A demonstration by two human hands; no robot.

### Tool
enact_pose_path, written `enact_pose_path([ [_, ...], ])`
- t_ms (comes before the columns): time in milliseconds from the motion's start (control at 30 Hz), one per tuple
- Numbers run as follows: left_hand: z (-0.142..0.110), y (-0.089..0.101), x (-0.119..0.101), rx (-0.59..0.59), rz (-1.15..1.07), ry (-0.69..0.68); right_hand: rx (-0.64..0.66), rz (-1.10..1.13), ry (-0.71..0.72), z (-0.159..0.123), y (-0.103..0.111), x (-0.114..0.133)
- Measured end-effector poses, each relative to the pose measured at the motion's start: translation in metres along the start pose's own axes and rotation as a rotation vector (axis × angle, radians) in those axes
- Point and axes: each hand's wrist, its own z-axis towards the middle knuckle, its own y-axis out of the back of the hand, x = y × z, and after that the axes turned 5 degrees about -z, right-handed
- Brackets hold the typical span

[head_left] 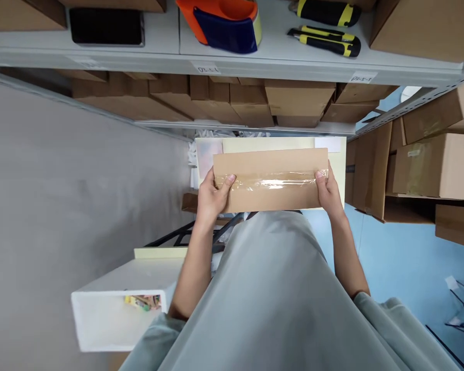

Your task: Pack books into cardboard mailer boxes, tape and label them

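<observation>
A flat-sided brown cardboard box (278, 199) with clear tape running along its upward face is held level in front of my body. My left hand (214, 195) grips its left end, thumb on top and fingers out of sight underneath. At the other end my right hand (328, 189) clasps it the same way, the thumb pressing on the tape's end. Behind and below the box shows a pale yellow board (270, 144). On the shelf above lie an orange and blue tape dispenser (226, 28) and two black and yellow utility knives (327, 41).
A grey metal shelf (139, 59) spans the top, with a black phone (106, 27) on it and a row of cardboard boxes (299, 98) beneath. More stacked boxes (421, 165) stand right. A white open bin (100, 319) sits lower left, by the grey wall (62, 196).
</observation>
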Motion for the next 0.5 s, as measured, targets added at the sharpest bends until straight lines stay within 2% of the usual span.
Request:
enact_pose_path([
  [100, -0.007, -0.005, -0.003, -0.067, 0.06, -0.027, -0.142, -0.269, -0.023, -0.005, -0.007, 0.014],
  [167, -0.015, -0.013, -0.011, -0.144, 0.165, -0.043, -0.21, -0.456, 0.027, -0.008, -0.017, 0.033],
  [233, -0.024, -0.026, -0.023, -0.202, 0.283, -0.065, -0.215, -0.598, 0.093, -0.011, -0.033, 0.054],
  [333, -0.033, -0.049, -0.041, -0.196, 0.387, -0.079, -0.151, -0.712, 0.167, -0.01, -0.057, 0.073],
  [433, -0.032, -0.057, -0.045, -0.19, 0.41, -0.055, -0.14, -0.748, 0.172, -0.005, -0.06, 0.066],
  [500, -0.028, -0.046, -0.035, -0.212, 0.386, -0.033, -0.176, -0.738, 0.138, -0.002, -0.049, 0.052],
])
